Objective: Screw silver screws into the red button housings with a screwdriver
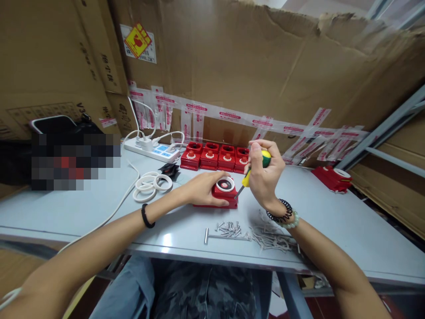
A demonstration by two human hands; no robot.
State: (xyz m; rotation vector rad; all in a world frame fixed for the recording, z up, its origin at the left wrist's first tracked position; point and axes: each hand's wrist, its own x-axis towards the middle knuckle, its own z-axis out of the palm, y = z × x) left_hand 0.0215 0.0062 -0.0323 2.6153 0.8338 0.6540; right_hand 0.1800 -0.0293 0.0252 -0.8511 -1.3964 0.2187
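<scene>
Screwing, apparently, into red alarm box [226, 195]
Gripping yellow-green screwdriver [246, 179] with right hand [265, 179], box with left hand [206, 188]; next likely needing firm pressure

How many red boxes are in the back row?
4, left to right: first box near the power strip, second box, third box, and fourth box partly behind the right hand, which may hide more.

Red box [229, 194], white-ringed, lies flat under left fingers [220, 175]; yellow-and-green screwdriver [246, 179], slanted within right fingers [256, 154], tip at box's right end.
</scene>
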